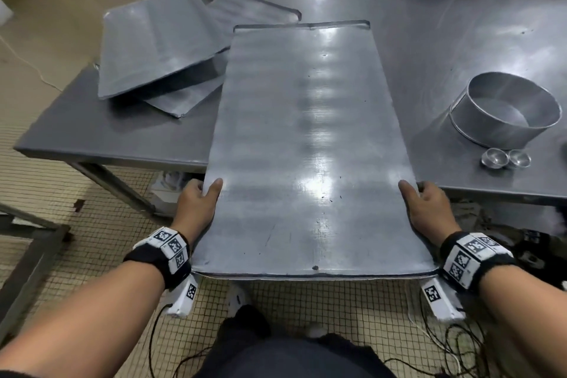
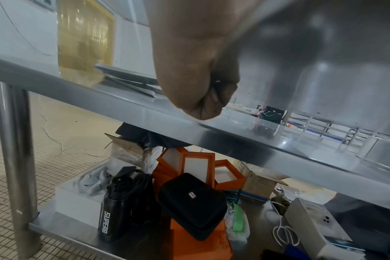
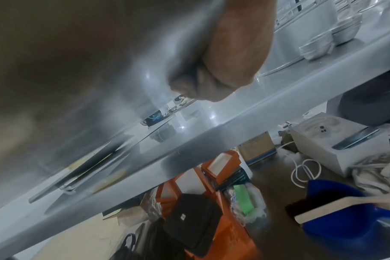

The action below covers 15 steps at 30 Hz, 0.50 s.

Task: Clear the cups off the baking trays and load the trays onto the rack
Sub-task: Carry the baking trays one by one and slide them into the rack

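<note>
Lettering first: "SUPERB" runs down a black bottle [image 2: 114, 207] on the shelf under the steel table [image 1: 92, 132]. We grasp one baking tray [image 1: 306, 147] by its long edges — left hand [image 1: 196, 202] and right hand [image 1: 429, 209], thumbs on top — its near end overhanging the tiled floor [image 1: 76, 239]. Two small cups [image 1: 506, 158] sit beside a round tin [image 1: 506, 107]; other trays [image 1: 153, 43] lie stacked at the far left.

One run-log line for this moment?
phase: lifting | baking tray: cup-free | left hand: grips edge | right hand: grips edge | rack: unseen
</note>
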Tool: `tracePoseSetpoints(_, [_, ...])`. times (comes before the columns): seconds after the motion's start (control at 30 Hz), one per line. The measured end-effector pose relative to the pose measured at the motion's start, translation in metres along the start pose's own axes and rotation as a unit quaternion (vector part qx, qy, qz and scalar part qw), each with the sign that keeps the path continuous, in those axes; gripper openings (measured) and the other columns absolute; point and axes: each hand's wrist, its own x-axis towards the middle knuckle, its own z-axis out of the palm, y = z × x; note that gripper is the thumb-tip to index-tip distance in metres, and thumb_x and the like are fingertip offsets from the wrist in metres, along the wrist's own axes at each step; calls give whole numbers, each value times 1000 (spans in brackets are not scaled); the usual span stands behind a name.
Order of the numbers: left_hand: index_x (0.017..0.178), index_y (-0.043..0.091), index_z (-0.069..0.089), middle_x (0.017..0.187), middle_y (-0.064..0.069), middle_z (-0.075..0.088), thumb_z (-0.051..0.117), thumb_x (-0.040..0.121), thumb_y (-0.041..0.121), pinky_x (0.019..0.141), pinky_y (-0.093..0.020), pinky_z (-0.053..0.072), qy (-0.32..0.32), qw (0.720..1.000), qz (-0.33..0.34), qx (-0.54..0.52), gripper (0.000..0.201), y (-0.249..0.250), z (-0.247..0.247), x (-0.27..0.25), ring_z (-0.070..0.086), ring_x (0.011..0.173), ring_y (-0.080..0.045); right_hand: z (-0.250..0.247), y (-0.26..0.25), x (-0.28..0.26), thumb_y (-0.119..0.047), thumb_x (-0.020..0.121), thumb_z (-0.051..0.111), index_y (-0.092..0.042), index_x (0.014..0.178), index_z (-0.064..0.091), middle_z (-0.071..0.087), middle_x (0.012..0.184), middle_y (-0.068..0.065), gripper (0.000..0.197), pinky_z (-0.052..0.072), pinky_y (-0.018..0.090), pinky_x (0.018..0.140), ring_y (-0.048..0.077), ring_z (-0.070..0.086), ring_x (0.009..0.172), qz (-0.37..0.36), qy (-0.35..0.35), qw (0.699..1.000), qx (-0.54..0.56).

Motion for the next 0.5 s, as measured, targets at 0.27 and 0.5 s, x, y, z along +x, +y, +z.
tracePoseSetpoints(0.27, [88, 2, 57, 77, -11, 61, 65, 93, 50, 62, -38, 43, -7, 1000, 1, -9, 48, 10, 11, 0, 57, 70, -28, -14, 4, 3, -43, 98, 59, -6, 92, 65, 65, 82, 3, 38, 41, 34, 73, 22, 58, 78, -3, 8, 1000, 0])
tracePoseSetpoints(0.5, [88, -4, 53, 74, -9, 52, 65, 93, 48, 59, -36, 36, -32, 999, 7, 12, 54, 11, 29, -13, 47, 65, -22, -22, 38, -21, -41, 95, 63, -9, 76, 57, 63, 73, 6, 38, 41, 36, 62, 26, 57, 70, 31, 35, 999, 10])
